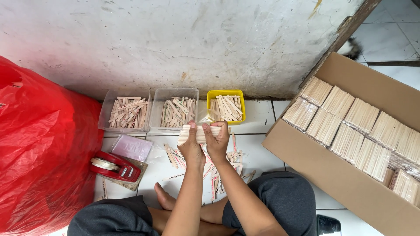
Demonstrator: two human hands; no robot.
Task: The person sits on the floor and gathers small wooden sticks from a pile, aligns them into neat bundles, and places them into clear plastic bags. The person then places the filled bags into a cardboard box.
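Both hands hold one stack of sticks [200,133] between them: the left hand [191,147] grips its left end, the right hand [217,142] its right end, thumbs on top and fingers curled around. The stack lies level, above the tiled floor [258,117].

Just beyond the hands stand three tubs in a row against the wall. The yellow tub [226,106], nearest the right hand, holds loose sticks. The middle clear tub [174,110] and the left clear tub [126,112] hold more, jumbled. Under the wrists, loose sticks [218,168] are scattered on the floor.

Well right of the hands, a cardboard box [323,170] is packed with tight bundles [345,126] in rows. To the left sit a red tape dispenser [116,167] and a big red bag [41,148].
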